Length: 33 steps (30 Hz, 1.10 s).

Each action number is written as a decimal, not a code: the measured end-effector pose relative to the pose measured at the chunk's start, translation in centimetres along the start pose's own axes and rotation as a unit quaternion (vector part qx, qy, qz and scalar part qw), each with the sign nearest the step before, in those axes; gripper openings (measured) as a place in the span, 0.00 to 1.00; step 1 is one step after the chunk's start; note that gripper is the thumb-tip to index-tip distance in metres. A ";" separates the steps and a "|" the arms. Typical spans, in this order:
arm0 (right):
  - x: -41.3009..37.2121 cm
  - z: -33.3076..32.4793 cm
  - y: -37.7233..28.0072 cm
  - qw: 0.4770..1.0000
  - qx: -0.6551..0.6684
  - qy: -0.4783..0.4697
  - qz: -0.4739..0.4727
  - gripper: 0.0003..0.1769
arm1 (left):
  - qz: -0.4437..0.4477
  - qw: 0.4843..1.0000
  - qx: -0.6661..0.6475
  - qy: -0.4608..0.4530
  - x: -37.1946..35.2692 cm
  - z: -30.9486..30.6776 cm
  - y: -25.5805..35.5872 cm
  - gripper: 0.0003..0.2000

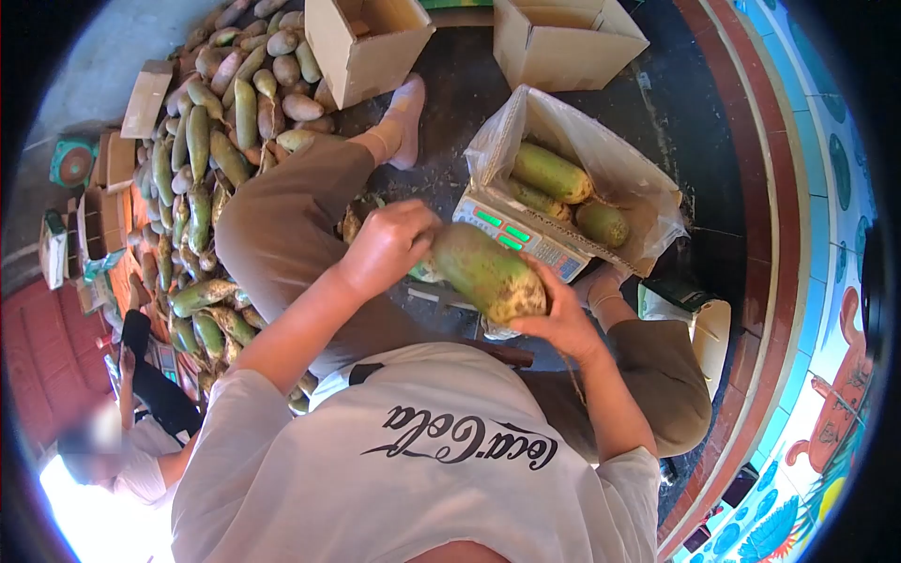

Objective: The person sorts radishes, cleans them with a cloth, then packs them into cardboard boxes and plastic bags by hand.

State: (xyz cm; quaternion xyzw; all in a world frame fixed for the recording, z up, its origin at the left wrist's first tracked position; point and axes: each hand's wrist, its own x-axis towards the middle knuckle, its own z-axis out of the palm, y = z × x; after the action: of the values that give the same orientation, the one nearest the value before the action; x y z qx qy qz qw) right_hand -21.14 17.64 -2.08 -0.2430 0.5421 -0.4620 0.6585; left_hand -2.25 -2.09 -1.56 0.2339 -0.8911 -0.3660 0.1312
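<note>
A large green radish (488, 274) with a brownish, soil-marked end lies across my lap area, raised in front of my shirt. My right hand (566, 314) is wrapped round its brown end. Curled fingers of my left hand (389, 246) are at its other end; whether they touch it or pinch something is unclear. Just beyond, a lined cardboard box (648, 192) rests on a digital scale (511, 230) with green displays. Several green radishes (554, 172) lie inside the box.
A big pile of radishes (246, 113) spreads to the left. Two open cardboard boxes (371, 61) (572, 52) stand ahead. At the lower left another person (150, 450) is near the pile. A tiled wall edge (788, 188) curves along the right.
</note>
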 end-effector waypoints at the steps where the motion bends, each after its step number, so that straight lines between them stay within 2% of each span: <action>1: 0.1 -0.2 0.0 0.999 0.032 -0.004 0.012 0.50 | 0.023 0.999 0.040 0.008 0.1 0.2 -0.5 0.04; 5: 0.3 -0.1 -0.3 0.985 0.169 -0.012 0.019 0.49 | -0.064 0.991 -0.116 0.033 0.5 -0.1 -0.7 0.08; 6: 0.5 0.2 -0.4 0.981 0.193 -0.005 0.016 0.50 | -0.197 0.946 -0.258 -0.004 0.6 -0.5 -0.3 0.07; 9: 1.0 0.2 -0.4 0.993 0.121 0.004 -0.004 0.52 | -0.165 0.945 -0.282 -0.021 1.2 -1.9 0.7 0.07; 12: 1.1 1.0 -0.7 0.997 0.077 -0.009 -0.015 0.54 | -0.219 0.928 -0.298 -0.051 1.1 -2.5 0.3 0.05; 15: 1.4 1.5 -0.5 0.998 -0.030 -0.018 -0.060 0.55 | -0.195 0.945 -0.259 -0.044 1.0 -2.5 0.9 0.04; 18: 1.2 1.6 -1.1 0.997 -0.069 0.013 -0.015 0.52 | -0.093 0.986 -0.136 -0.012 0.4 -2.0 1.4 0.03; 19: 1.0 1.5 -1.3 0.996 -0.082 0.018 -0.008 0.51 | -0.065 0.992 -0.104 -0.003 0.3 -1.9 1.5 0.03; 20: 0.5 1.4 -1.8 0.997 -0.075 0.032 -0.005 0.48 | -0.078 0.993 -0.083 -0.020 0.2 -1.9 1.7 0.07; 23: -1.5 0.4 -3.7 0.984 -0.168 0.039 -0.048 0.47 | -0.023 0.997 0.060 -0.032 0.2 -1.0 -0.1 0.10; 24: -2.3 0.1 -5.3 0.970 -0.230 0.062 -0.057 0.46 | -0.093 0.989 0.081 -0.080 0.2 -1.1 -0.4 0.12; 27: -3.8 -1.3 -8.8 0.914 -0.337 0.202 -0.098 0.44 | 0.006 0.984 0.178 0.008 1.3 -1.2 0.8 0.14; 29: -3.1 -2.3 -11.1 0.849 -0.441 0.263 -0.128 0.44 | 0.034 0.982 0.186 -0.014 2.0 -1.3 1.3 0.17; 33: 1.5 -5.1 -11.9 0.781 -0.592 0.196 -0.003 0.42 | 0.054 0.980 0.189 -0.023 3.5 0.5 2.8 0.20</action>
State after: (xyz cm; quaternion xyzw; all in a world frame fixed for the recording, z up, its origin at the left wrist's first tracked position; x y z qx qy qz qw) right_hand -30.00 11.87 5.44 -0.4912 0.8256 -0.0898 0.2628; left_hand -6.35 -1.90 0.33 0.1973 -0.9583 -0.1886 0.0841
